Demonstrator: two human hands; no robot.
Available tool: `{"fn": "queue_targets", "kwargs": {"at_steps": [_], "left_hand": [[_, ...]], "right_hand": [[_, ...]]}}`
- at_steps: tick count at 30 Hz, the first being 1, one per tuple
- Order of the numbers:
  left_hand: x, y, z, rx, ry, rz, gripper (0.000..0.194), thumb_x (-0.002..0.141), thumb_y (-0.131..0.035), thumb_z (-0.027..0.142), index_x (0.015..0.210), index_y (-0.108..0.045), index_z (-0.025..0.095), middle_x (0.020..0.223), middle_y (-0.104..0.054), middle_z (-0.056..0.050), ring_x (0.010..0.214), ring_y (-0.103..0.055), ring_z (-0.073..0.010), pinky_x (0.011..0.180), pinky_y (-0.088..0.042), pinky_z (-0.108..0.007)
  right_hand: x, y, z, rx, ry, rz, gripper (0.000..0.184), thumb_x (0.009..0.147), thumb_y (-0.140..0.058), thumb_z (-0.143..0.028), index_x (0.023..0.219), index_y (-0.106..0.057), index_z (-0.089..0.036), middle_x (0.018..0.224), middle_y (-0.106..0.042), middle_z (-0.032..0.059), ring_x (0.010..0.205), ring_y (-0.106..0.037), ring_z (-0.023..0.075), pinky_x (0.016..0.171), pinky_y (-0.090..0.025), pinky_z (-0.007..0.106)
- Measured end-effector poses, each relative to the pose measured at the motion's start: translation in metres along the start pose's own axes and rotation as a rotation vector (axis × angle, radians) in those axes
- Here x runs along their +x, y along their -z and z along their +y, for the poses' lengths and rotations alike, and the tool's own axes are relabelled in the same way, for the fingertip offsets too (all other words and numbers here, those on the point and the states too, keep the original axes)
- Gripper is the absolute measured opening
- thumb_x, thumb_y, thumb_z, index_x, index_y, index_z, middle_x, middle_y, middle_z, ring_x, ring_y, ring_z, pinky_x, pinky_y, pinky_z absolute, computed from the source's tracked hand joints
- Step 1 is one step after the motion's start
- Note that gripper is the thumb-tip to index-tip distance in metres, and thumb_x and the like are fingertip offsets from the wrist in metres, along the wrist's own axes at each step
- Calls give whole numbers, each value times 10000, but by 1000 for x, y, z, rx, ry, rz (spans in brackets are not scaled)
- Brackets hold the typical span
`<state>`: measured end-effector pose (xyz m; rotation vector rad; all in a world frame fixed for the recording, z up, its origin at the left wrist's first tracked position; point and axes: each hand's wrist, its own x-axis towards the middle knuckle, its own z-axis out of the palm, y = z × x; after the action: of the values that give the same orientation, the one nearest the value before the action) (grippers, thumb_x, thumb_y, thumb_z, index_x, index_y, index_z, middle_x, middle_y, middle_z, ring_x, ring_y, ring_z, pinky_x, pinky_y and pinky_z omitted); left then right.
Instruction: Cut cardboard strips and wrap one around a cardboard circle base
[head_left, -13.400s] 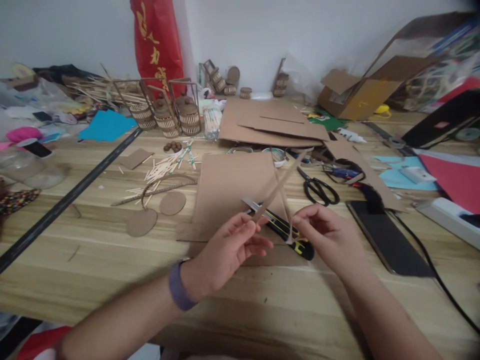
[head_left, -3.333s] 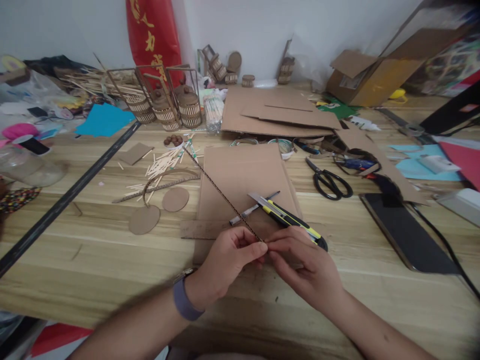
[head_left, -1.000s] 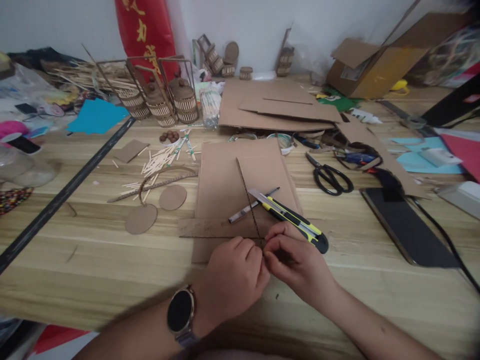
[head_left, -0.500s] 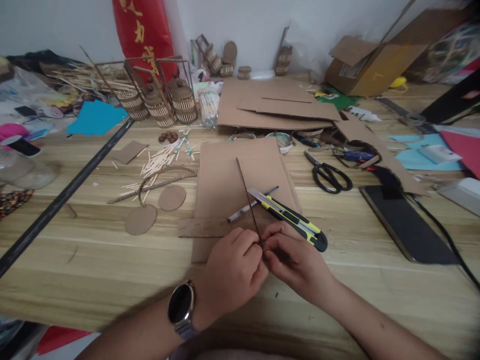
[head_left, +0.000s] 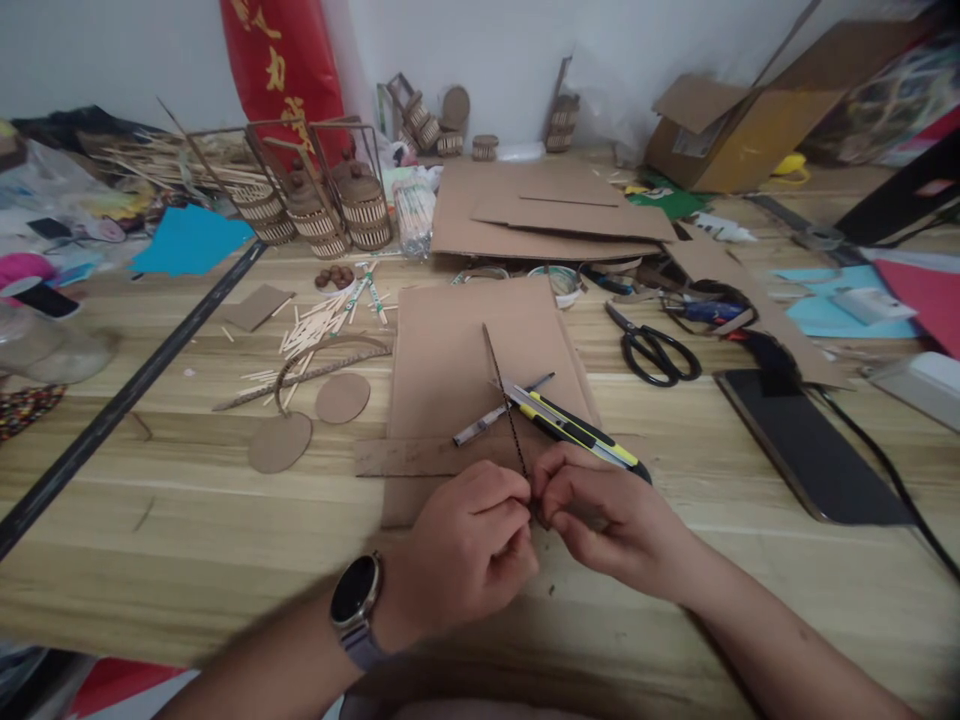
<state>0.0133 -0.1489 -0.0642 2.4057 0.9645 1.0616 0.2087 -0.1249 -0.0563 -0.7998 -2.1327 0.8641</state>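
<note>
A thin strip of corrugated cardboard [head_left: 510,410] is pinched at its near end between my two hands, its far end pointing away over a cardboard sheet [head_left: 472,320]. My left hand [head_left: 472,540], a watch [head_left: 355,590] on its wrist, is closed on the strip. Fingertips of my right hand [head_left: 607,515] grip it from the other side; the pinched end is mostly hidden by fingers. Under and beside the strip lie a yellow and black utility knife [head_left: 577,425] with its blade out and a pen [head_left: 484,424]. A narrow cardboard piece [head_left: 405,457] crosses the sheet.
To the left lie cardboard discs [head_left: 343,398], a curved strip and loose sticks [head_left: 315,330]. Black scissors [head_left: 656,350] and a dark phone [head_left: 810,445] are on the right. Small basket-like models [head_left: 364,205] stand behind, near stacked cardboard [head_left: 487,190]. A long black bar [head_left: 142,375] runs along the left.
Both hands have shifted slightly right and nearer with the strip, and its far end has swung a little to the right. My right hand now covers more of the knife's handle.
</note>
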Motion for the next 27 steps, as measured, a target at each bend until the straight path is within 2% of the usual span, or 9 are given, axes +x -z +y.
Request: {"fn": "queue_targets", "kwargs": {"at_steps": [3, 5, 7, 11, 17, 27], "left_hand": [[1, 1, 1, -7, 37, 23, 200, 869, -456, 78, 765, -603, 163, 869, -649, -57, 804, -594, -151, 747, -526, -266], [1, 1, 1, -30, 64, 49, 199, 885, -452, 86, 781, -602, 164, 893, -654, -61, 834, -610, -153, 775, -536, -274], [2, 1, 0, -63, 93, 59, 198, 896, -450, 92, 795, -602, 166, 912, -657, -64, 859, -621, -155, 794, -543, -281], [2, 0, -1, -111, 124, 58, 212, 912, -443, 106, 781, -595, 175, 915, -655, -65, 869, -628, -157, 799, -547, -286], [2, 0, -3, -110, 172, 19, 182, 962, -510, 235, 835, -615, 157, 938, -639, -75, 890, -618, -172, 803, -540, -298], [0, -1, 0, -105, 114, 17, 199, 946, -467, 126, 780, -568, 170, 894, -628, -59, 857, -592, -156, 780, -528, -279]], "right_hand": [[-1, -1, 0, -50, 30, 46, 132, 864, -536, -122, 794, -584, -223, 842, -636, 29, 759, -636, 136, 653, -540, 243], [-3, -4, 1, -117, 76, 104, 51, 877, -599, -179, 874, -605, -229, 896, -650, 38, 809, -654, 148, 693, -556, 256], [-6, -7, 2, -186, 116, 159, 75, 869, -658, -226, 927, -611, -237, 951, -663, 49, 853, -668, 161, 732, -568, 272], [-8, -12, 3, -243, 121, 228, 81, 878, -628, -177, 917, -615, -248, 925, -686, 46, 837, -687, 169, 720, -578, 276], [-7, -14, 0, -264, 116, 265, 119, 910, -575, -136, 947, -635, -231, 927, -698, 55, 853, -693, 163, 731, -585, 264], [-10, -17, -4, -234, 99, 273, 163, 869, -533, -92, 902, -573, -247, 885, -681, 35, 815, -671, 162, 685, -563, 267]]}}
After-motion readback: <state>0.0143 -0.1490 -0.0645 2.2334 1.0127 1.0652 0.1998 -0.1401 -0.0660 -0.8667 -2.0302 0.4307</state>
